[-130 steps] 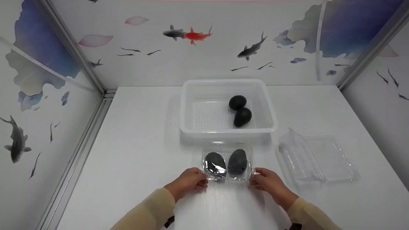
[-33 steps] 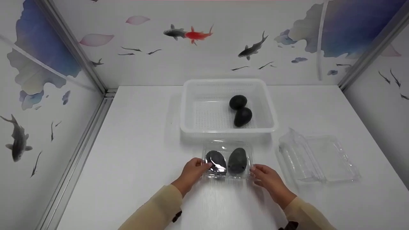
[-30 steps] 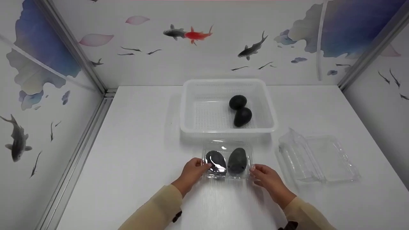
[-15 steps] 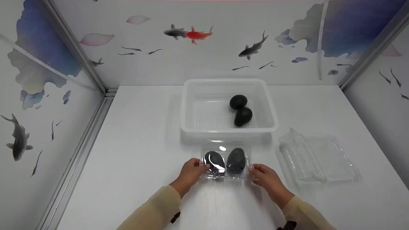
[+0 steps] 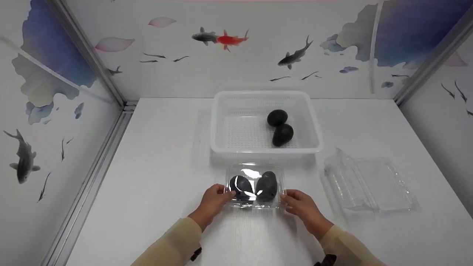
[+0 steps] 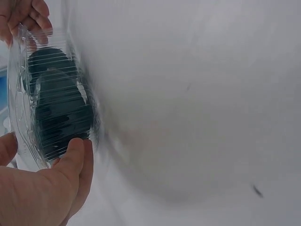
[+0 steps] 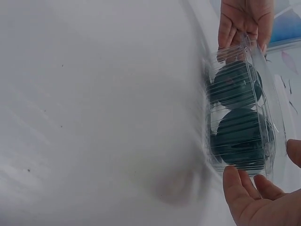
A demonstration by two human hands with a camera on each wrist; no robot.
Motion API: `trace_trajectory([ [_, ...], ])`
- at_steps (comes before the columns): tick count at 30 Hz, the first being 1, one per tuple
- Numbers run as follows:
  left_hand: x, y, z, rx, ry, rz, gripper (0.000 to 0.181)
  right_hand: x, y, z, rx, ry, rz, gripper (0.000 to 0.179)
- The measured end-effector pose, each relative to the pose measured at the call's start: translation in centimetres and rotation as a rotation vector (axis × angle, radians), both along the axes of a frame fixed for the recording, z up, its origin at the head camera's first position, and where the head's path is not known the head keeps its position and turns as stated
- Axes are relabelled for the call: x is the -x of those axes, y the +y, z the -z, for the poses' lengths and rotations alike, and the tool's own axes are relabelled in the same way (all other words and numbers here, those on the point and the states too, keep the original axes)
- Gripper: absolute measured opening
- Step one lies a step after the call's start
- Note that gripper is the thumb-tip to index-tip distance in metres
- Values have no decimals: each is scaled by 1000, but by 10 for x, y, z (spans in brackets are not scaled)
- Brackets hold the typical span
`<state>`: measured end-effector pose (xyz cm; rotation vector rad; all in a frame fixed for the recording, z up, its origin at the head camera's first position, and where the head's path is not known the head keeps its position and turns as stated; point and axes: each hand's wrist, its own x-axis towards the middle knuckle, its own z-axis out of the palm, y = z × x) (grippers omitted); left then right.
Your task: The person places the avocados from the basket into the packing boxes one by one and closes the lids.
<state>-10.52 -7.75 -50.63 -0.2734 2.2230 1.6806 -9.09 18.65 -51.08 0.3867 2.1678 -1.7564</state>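
A clear plastic clamshell box, its lid down, holds two dark avocados side by side in the head view. My left hand grips its left side, thumb on top of the lid. On the opposite side my right hand pinches the box between thumb and fingers. In the left wrist view, the fingertips of my left hand lie against the ribbed wall near an avocado. The right wrist view has my right hand with fingertips under the ribbed side and thumb on the lid side.
Behind the box stands a white perforated basket with two more dark avocados. To the right, a second clear clamshell lies open on the white table. Printed walls enclose the table at the back and sides.
Both hands have shifted left with the clamshell box, and the glare on its lid has grown. Since the earliest frame, my left thumb has come up onto the lid.
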Motion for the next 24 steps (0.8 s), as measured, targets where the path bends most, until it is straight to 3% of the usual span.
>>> trace_trajectory([
  [9, -3, -17, -2, 19, -36, -36, 41, 1, -19, -2, 10, 15, -15, 40],
  [24, 2, -43, -5, 34, -49, -113, 40, 10, -49, -1, 35, 47, -80, 43],
])
